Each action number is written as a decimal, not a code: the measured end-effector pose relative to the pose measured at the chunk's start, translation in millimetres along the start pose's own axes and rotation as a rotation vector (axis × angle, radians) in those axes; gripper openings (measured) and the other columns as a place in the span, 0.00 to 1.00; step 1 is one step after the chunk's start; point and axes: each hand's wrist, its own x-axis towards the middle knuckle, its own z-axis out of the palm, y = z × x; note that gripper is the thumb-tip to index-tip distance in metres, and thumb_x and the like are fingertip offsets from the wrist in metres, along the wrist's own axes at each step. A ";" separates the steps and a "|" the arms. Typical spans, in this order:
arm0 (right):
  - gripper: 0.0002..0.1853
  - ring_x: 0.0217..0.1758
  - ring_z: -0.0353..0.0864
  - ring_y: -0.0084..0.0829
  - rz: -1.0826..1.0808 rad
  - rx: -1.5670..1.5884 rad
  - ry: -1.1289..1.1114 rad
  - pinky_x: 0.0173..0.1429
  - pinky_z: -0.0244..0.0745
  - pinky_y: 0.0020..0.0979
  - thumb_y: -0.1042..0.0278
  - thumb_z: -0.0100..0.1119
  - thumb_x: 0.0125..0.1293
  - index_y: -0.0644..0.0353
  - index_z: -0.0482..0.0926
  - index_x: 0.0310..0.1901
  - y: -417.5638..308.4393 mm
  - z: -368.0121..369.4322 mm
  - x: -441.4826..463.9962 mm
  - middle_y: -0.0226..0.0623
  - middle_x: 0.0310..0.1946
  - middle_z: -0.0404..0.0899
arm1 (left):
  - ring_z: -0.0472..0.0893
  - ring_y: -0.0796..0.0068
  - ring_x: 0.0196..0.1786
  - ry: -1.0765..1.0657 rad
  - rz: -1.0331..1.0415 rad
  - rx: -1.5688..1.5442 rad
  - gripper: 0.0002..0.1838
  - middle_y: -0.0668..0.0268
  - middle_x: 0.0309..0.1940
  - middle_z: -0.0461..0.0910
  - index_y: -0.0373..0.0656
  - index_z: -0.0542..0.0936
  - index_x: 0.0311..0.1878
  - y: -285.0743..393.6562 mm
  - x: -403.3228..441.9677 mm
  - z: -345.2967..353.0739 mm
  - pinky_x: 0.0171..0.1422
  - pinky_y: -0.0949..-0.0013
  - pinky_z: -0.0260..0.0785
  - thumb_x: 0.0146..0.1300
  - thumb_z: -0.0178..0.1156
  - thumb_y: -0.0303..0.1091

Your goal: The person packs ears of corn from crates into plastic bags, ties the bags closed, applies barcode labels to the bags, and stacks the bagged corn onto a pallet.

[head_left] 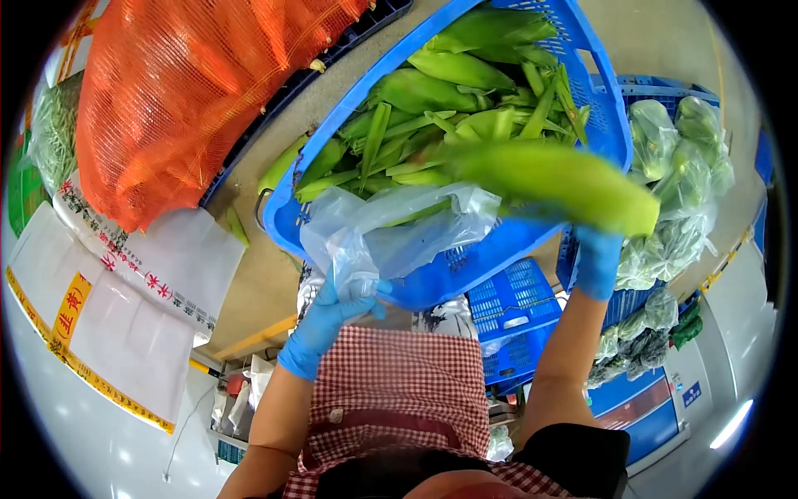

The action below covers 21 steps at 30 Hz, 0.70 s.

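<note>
Both my hands wear blue gloves. My left hand (pixel 332 320) is closed on a clear plastic bag (pixel 399 229), gripping its gathered part while the rest spreads over the near edge of a blue crate (pixel 611 108). Ears of corn (pixel 449 71) in green husks and loose leaves lie inside the crate. An ear of corn (pixel 557 179), smeared by motion, is in my right hand (pixel 600 254) over the crate's right side. The ear hides most of that hand's fingers.
An orange mesh sack (pixel 191 100) of carrots stands at upper left, with white printed bags (pixel 166 258) below it. Bagged green vegetables (pixel 677 175) are stacked on the right. Another blue crate (pixel 515 303) lies beneath the corn crate's near side.
</note>
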 end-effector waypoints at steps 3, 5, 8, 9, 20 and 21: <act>0.46 0.57 0.69 0.37 0.097 0.214 -0.294 0.62 0.64 0.40 0.59 0.76 0.33 0.60 0.64 0.58 10.2 28.0 -31.1 0.40 0.55 0.68 | 0.74 0.71 0.31 -0.070 -0.024 -0.140 0.26 0.59 0.38 0.75 0.40 0.64 0.58 -1.9 2.3 -2.8 0.42 0.66 0.69 0.53 0.55 0.24; 0.37 0.53 0.74 0.36 0.082 -0.098 -0.497 0.58 0.68 0.35 0.67 0.72 0.37 0.60 0.70 0.54 6.8 68.1 -32.4 0.39 0.52 0.73 | 0.74 0.70 0.28 -0.119 -0.043 -0.123 0.26 0.58 0.35 0.75 0.40 0.65 0.55 -3.7 2.3 -7.3 0.44 0.61 0.70 0.50 0.56 0.25; 0.26 0.49 0.76 0.33 0.097 -0.383 -1.059 0.51 0.71 0.31 0.64 0.65 0.47 0.61 0.74 0.49 43.4 101.5 -15.3 0.39 0.46 0.76 | 0.72 0.72 0.24 -0.130 -0.053 -0.147 0.30 0.58 0.32 0.73 0.42 0.63 0.58 -6.2 1.0 -13.1 0.42 0.61 0.71 0.49 0.56 0.25; 0.22 0.47 0.77 0.33 0.143 -0.303 -1.020 0.50 0.71 0.30 0.66 0.63 0.49 0.61 0.75 0.48 46.4 107.6 -1.6 0.40 0.45 0.77 | 0.71 0.72 0.22 -0.121 -0.049 -0.167 0.32 0.59 0.30 0.73 0.43 0.61 0.60 -6.4 0.6 -14.9 0.41 0.62 0.71 0.48 0.56 0.25; 0.35 0.54 0.67 0.40 -0.202 -1.524 0.004 0.55 0.63 0.42 0.51 0.66 0.43 0.58 0.69 0.53 180.6 108.1 208.1 0.42 0.49 0.69 | 0.67 0.76 0.20 -0.161 -0.116 -0.155 0.50 0.59 0.23 0.71 0.52 0.38 0.70 -15.5 -1.8 -24.8 0.27 0.75 0.64 0.46 0.54 0.18; 0.36 0.53 0.68 0.40 -0.254 -1.571 -0.029 0.55 0.63 0.41 0.50 0.67 0.42 0.58 0.69 0.54 176.0 100.5 206.7 0.42 0.47 0.69 | 0.67 0.76 0.20 -0.153 -0.115 -0.182 0.50 0.59 0.23 0.71 0.51 0.38 0.70 -15.6 -2.6 -25.3 0.28 0.75 0.64 0.46 0.54 0.18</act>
